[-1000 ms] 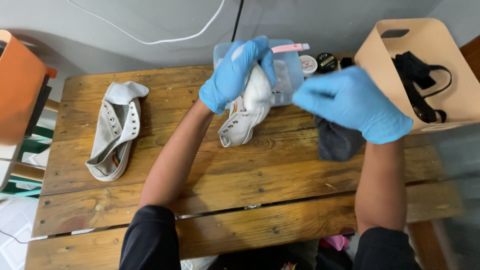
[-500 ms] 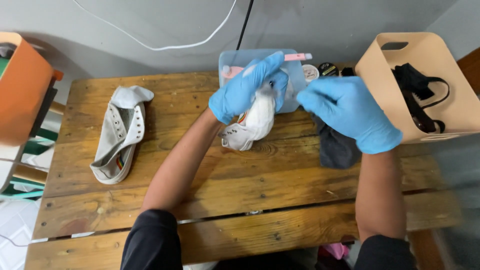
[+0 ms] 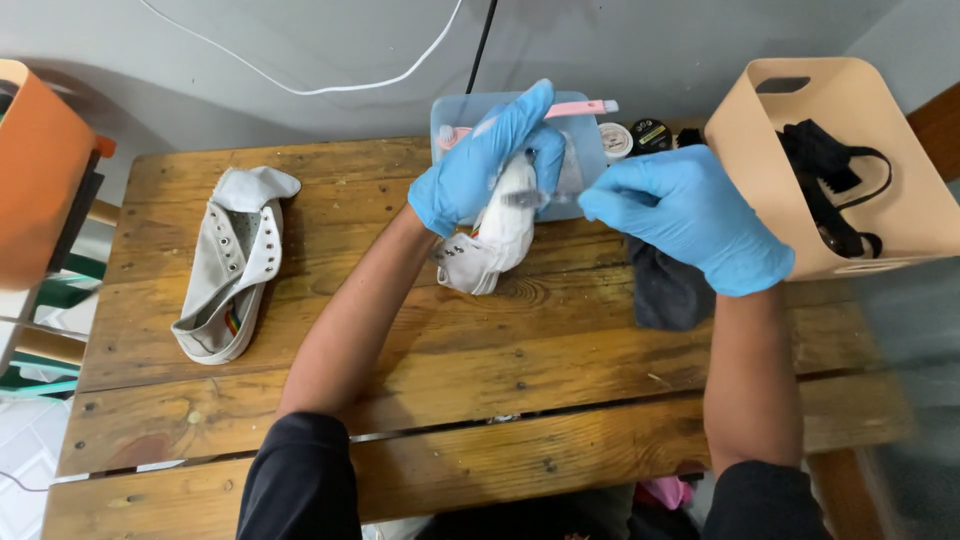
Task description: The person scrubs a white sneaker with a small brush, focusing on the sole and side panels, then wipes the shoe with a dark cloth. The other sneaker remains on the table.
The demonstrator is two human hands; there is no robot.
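Gloved left hand [image 3: 480, 165] grips a white sneaker [image 3: 492, 235] above the worktop [image 3: 400, 400]. The right hand [image 3: 690, 215], at three o'clock, pinches something unclear. A loose grip risks dropping the sneaker.

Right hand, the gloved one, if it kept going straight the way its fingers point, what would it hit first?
Probably the white sneaker held in the left hand; the right hand points left toward it, though depth is unclear.

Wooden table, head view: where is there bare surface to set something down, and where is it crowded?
Bare planks run along the near edge of the table, and between the lone shoe and the left hand holding the other shoe. The far right is crowded: clear tray, small tins, dark cloth, tan basket.
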